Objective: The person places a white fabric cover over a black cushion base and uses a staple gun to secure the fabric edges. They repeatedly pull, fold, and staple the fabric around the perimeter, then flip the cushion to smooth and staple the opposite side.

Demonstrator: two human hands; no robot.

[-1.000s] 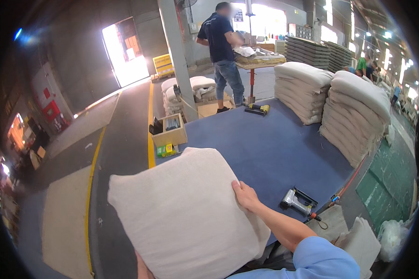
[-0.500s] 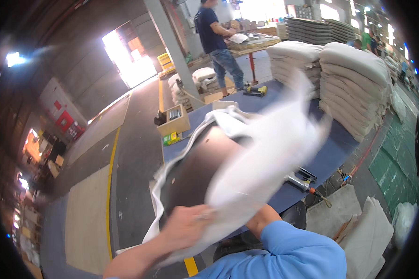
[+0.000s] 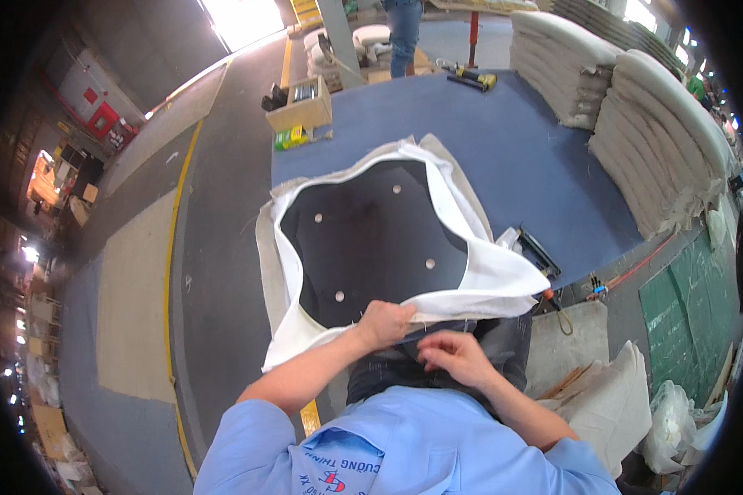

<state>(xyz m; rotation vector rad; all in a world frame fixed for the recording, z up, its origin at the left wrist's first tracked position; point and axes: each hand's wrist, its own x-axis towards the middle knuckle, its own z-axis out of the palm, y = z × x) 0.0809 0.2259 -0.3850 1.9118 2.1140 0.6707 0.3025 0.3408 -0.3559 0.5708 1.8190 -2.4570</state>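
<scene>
A dark seat panel (image 3: 371, 239) with several round holes lies on the blue table, framed by white padding fabric (image 3: 504, 285) whose edges fold over its rim. Greyish cloth (image 3: 266, 256) peeks out beneath it. My left hand (image 3: 381, 324) is closed on the near edge of the white fabric. Just right of it, my right hand (image 3: 456, 356) is below that edge, fingers loosely bent and apart, with nothing visible in them. Right of the panel rests a staple gun (image 3: 539, 252), partly behind the fabric's corner.
A wooden box (image 3: 305, 111) of tools and a green-yellow packet (image 3: 291, 138) sit at the table's (image 3: 537, 165) far left. A yellow-black power tool (image 3: 472, 78) lies at the back. Stacked cushions (image 3: 656, 140) stand at right. Beyond the table, a person's legs (image 3: 403, 37) show.
The white fabric, blurred and raised over the panel before, now lies down around its edges. My right hand has come out from under it into view. The view has tilted downward.
</scene>
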